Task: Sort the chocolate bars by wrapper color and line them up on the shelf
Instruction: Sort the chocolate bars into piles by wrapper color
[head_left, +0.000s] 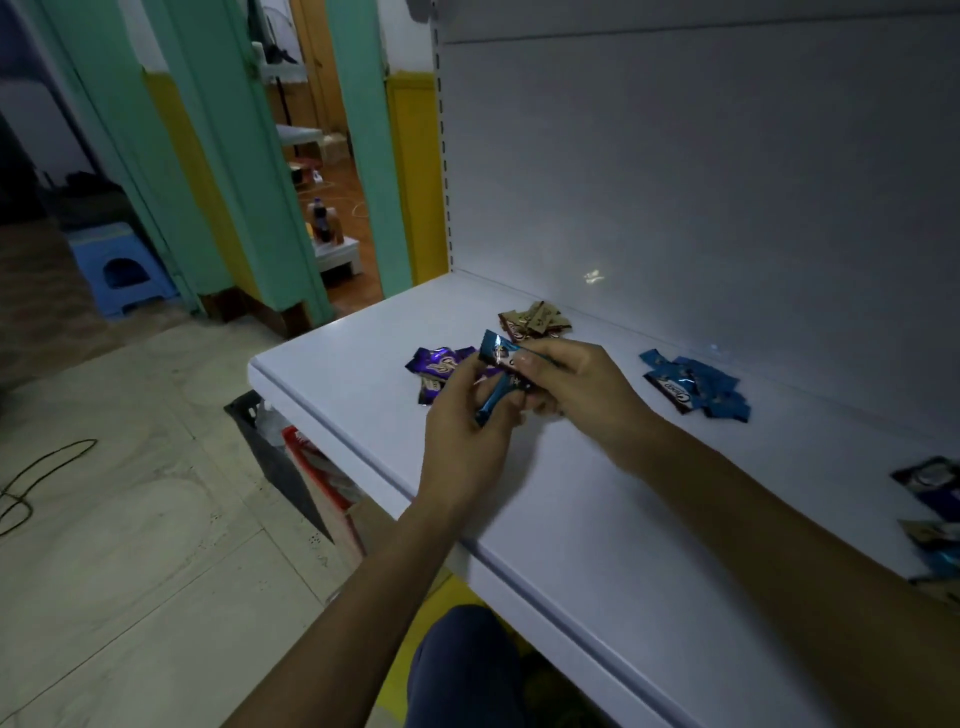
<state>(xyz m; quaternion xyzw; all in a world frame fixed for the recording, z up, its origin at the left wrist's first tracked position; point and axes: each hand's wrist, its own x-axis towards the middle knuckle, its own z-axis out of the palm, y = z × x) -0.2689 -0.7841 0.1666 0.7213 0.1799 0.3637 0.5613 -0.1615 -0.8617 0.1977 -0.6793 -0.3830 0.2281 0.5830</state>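
Both hands meet above the white shelf (597, 519), sharing 1 blue-wrapped chocolate bar (494, 376) held tilted, clear of the surface. The left grip (467, 415) curls around the bar's lower end, and the right grip (576, 384) pinches its upper part. Just behind the left fingers lies a purple pile (439, 364), with a beige pile (535, 319) near the back panel. A blue pile (696, 387) sits well apart to the right, and mixed bars (930, 493) lie at the frame's right edge.
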